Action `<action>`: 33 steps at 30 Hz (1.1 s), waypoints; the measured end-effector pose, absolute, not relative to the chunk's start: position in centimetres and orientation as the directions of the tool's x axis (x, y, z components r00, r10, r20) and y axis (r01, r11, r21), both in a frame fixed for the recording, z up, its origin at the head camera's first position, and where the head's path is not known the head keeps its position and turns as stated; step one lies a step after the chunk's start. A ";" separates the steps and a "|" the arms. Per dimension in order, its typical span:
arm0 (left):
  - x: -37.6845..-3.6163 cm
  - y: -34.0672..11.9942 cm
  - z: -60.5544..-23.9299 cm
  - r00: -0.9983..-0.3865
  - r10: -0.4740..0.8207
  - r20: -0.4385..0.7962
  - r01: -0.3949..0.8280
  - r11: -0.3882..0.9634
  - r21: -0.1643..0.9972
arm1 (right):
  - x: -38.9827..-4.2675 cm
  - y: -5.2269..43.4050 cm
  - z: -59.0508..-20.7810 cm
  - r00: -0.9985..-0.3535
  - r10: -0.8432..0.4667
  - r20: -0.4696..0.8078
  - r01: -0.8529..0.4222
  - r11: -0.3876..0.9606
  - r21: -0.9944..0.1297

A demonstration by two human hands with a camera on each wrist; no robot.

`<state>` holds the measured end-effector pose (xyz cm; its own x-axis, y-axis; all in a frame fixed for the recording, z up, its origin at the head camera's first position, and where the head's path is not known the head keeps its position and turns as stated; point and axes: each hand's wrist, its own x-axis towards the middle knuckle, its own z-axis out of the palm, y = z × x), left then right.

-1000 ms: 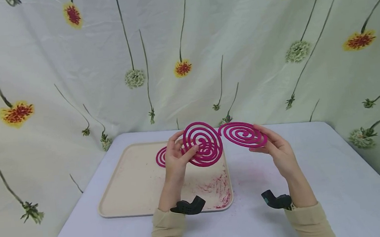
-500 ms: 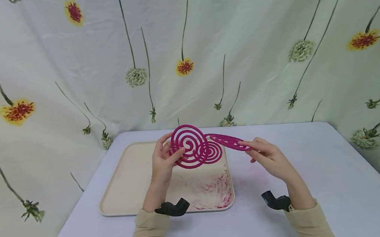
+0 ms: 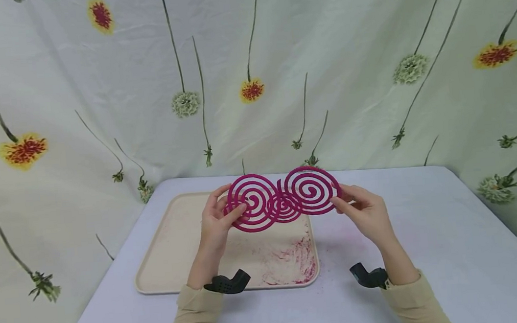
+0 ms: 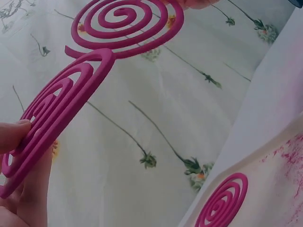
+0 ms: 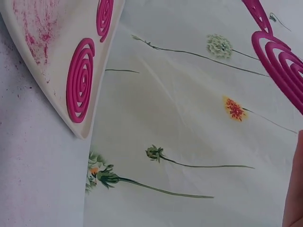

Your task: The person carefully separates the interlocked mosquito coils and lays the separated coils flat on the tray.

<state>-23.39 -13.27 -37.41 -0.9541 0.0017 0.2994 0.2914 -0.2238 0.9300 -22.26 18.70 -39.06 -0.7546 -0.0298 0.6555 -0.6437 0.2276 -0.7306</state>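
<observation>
Holding two pink spirals up in the air above the far edge of the tray (image 3: 179, 260), faces turned toward the head camera. Pinching the left mosquito coil (image 3: 250, 203) at its outer ring with the left hand (image 3: 217, 221), thumb in front and fingers behind. Gripping the right mosquito coil (image 3: 312, 190) by its right edge with the right hand (image 3: 366, 213), fingertips curled on the rim. Looks like the stage just after a paired set comes apart: two single spirals, side by side, rims close but seemingly not interlocked.

Judging the next move: calls for a light touch, with support near the rim and no twisting, since thin spirals of this kind probably snap easily and pink crumbs (image 3: 299, 260) already mark the tray.

From the head view: shows both hands and both grips, plus one more spiral, the tray coil (image 3: 284, 208), low between the held pair. Cannot tell there whether the two held rims touch.

From the left wrist: shows the left mosquito coil (image 4: 52, 118) edge-on and tilted, a fingertip (image 4: 12, 135) against it, and the right mosquito coil (image 4: 125, 23) above, its tail end very near.

From the right wrist: reveals a second coil (image 5: 105, 16) on the tray beside the tray coil (image 5: 80, 80), hidden in the head view; shows only a sliver of the right hand (image 5: 296, 189), so no grip detail.
</observation>
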 end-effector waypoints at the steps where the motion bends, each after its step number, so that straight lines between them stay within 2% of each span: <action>1: -23.4 -13.5 -37.4 -0.956 0.011 0.294 0.284 -0.221 0.933 | -23.0 19.0 -40.1 -0.739 -0.007 0.674 -0.661 0.204 -0.722; 5: -23.7 -14.4 -37.5 -0.957 0.058 0.283 0.267 -0.200 0.943 | -24.6 19.7 -42.1 -0.735 0.051 0.676 -0.668 0.118 -0.735; 6: -23.8 -14.6 -37.6 -0.957 0.067 0.283 0.266 -0.196 0.944 | -24.0 19.3 -41.2 -0.743 0.065 0.667 -0.656 0.129 -0.743; 13: -24.2 -16.4 -38.0 -0.942 0.165 0.291 0.270 -0.140 0.953 | -23.4 18.1 -40.9 -0.740 -0.040 0.671 -0.672 0.067 -0.737; 16: -24.4 -17.3 -38.3 -0.939 0.209 0.272 0.255 -0.107 0.961 | -21.9 16.8 -39.0 -0.812 -0.070 0.579 -0.584 0.104 -0.805; 21: -24.7 -19.0 -39.0 -0.938 0.250 0.238 0.228 -0.066 0.971 | -22.0 16.4 -39.1 -0.925 -0.153 0.347 -0.364 0.105 -0.925; 26: -25.0 -20.3 -39.8 -0.946 0.258 0.194 0.185 -0.059 0.981 | -22.6 16.3 -40.1 -0.941 -0.248 0.230 -0.255 0.070 -0.964; 33: -25.4 -21.6 -41.1 -0.960 0.262 0.099 0.091 -0.041 0.995 | -23.5 15.9 -41.8 -0.937 -0.309 0.161 -0.171 0.006 -0.985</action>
